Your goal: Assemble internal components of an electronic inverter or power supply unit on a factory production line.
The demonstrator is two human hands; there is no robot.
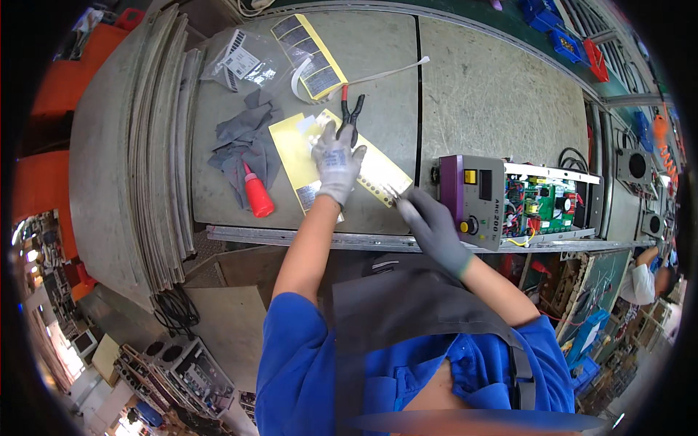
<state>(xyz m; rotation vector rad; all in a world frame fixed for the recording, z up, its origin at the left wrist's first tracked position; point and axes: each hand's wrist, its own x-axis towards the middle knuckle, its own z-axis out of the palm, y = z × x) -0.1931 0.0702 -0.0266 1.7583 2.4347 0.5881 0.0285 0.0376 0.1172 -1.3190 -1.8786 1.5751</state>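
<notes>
My left hand (336, 161), in a white-grey glove, lies flat with spread fingers on a yellow sticker sheet (378, 173) on the grey bench. Pliers with a red and a black handle (351, 112) lie just beyond its fingertips. My right hand (430, 224), in a grey glove, pinches thin metal tweezers (391, 192) whose tips point at the sheet's near right edge. An opened electronic unit with a purple front panel (472, 198) and a green circuit board (539, 200) stands right beside my right hand.
A red squeeze bottle (256, 196) lies on a grey cloth (243, 142) to the left. A second sticker sheet (309, 54), a plastic bag (243, 62) and a white strip (385, 73) lie farther back. Stacked grey panels (156, 145) border the bench's left side. Another person (643, 280) works at far right.
</notes>
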